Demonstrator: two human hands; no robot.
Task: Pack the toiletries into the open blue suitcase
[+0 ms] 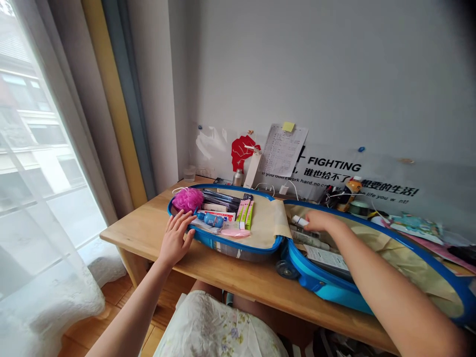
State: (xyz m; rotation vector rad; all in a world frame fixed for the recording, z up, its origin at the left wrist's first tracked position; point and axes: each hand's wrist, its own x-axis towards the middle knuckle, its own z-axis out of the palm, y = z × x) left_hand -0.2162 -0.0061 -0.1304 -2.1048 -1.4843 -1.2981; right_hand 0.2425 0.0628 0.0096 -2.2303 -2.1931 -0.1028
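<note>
A small blue suitcase lies open on a wooden desk (148,228). Its left half (238,248) holds a pink bath sponge (188,199), a blue bottle (211,219), tubes, green and pink boxes and a pink case. My left hand (175,239) rests open on the near left rim of that half, fingers spread beside the sponge. My right hand (316,220) reaches into the right half (334,290) and is closed on a small white tube (299,221). Flat packets and a booklet lie under my right forearm.
Against the wall stand a bottle with an orange cap (350,191), a small silver bottle (237,177), cables and a charger, papers and a poster with a red fist. A sheer curtain and window fill the left. My lap in a floral dress (215,327) is below the desk edge.
</note>
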